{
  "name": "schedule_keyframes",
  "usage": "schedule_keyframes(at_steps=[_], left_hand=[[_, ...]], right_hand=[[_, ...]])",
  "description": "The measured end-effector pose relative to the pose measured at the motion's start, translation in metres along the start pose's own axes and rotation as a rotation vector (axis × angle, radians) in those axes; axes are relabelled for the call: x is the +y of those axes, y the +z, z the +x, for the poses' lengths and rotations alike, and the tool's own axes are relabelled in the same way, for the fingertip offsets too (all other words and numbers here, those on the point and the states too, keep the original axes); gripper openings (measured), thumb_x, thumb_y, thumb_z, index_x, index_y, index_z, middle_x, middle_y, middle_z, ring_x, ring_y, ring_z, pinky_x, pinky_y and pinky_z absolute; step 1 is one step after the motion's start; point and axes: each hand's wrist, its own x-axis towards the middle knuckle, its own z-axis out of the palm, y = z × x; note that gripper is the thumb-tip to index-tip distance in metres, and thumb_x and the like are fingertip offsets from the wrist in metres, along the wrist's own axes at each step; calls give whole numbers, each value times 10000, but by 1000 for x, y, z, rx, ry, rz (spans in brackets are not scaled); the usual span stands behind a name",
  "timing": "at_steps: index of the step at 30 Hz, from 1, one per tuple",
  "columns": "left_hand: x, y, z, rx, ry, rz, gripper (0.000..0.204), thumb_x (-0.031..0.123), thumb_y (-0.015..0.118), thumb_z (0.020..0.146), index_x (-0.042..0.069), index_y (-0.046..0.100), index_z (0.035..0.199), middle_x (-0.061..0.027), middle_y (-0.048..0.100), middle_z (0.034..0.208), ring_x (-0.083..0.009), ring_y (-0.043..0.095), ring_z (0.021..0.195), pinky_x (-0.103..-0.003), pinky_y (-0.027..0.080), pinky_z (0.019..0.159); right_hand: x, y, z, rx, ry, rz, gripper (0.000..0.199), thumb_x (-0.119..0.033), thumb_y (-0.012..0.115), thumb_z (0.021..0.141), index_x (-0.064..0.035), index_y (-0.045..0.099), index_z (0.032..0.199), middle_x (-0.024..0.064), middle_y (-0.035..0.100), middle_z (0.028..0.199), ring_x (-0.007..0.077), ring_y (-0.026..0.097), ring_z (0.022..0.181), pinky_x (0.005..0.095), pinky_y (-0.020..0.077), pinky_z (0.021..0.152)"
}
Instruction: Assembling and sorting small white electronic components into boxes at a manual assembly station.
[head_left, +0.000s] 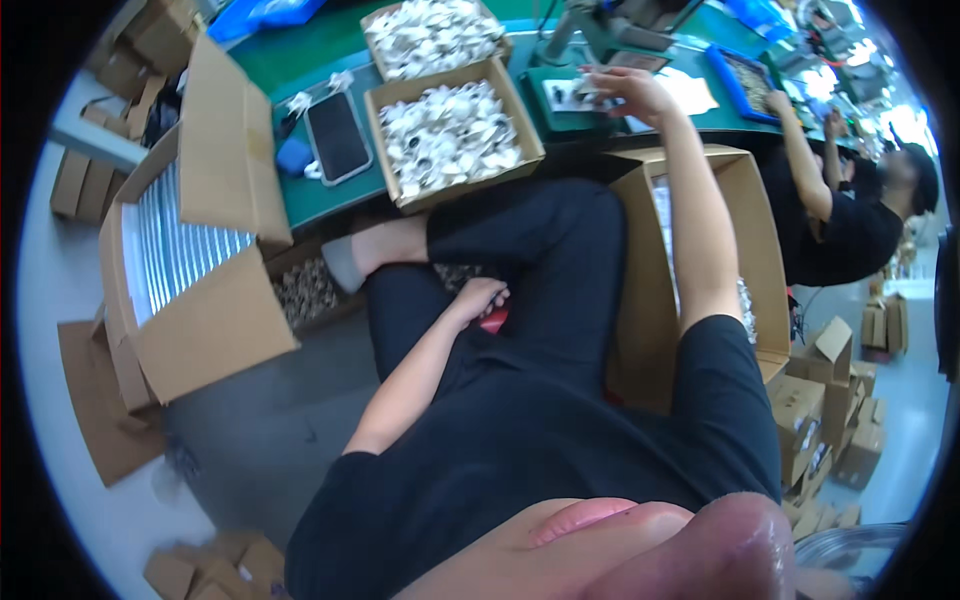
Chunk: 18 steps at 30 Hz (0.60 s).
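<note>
My right hand (640, 95) reaches out over the green bench, fingers bent and drawn together at a small white block with dark spots (570, 96), part of a bench fixture. Whatever lies between those fingertips is too small to make out. My left hand (482, 300) rests in my lap, its fingers curled closed; what they hold, if anything, is hidden. A bit of something red (494, 319) shows just below it. Left of the fixture, an open cardboard box (398, 192) is heaped with small white parts (450, 138).
Behind it stands a second box of white parts (435, 38). A phone (338, 138) lies on the bench (300, 200). Open cartons flank me, one on the left (215, 335) and one under my right arm (640, 250). A co-worker (850, 220) sits at right beside a blue tray (742, 85).
</note>
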Motion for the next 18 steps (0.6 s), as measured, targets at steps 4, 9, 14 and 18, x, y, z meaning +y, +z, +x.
schedule_keyframes(at_steps=[4,9,14,18], left_hand=[[-3,9,1,-22,-34,69,306,309,530,1018,77,701,916,30,621,706,-73,494,531,-238,384,481],[0,5,3,-7,-61,136,302,311,532,1012,80,706,923,30,628,720,-76,503,549,-237,390,489],[-8,1,2,47,-14,112,283,299,545,995,75,709,939,17,644,725,-90,500,500,-253,388,448],[-10,8,-7,82,-11,33,281,306,559,988,69,707,958,7,650,751,-99,518,524,-256,403,457]], right_hand=[[0,2,0,118,89,-89,367,-292,710,961,-125,699,1287,-6,650,1078,94,577,800,250,511,623],[-8,1,14,119,60,-101,341,-261,713,954,-82,697,1244,16,681,1006,95,588,731,245,511,576],[29,-14,41,331,-5,43,214,-196,662,955,-33,706,1087,51,702,946,115,589,697,271,484,525],[78,-43,89,709,-261,62,145,-107,585,923,-45,704,977,100,714,948,219,652,770,343,498,609]])
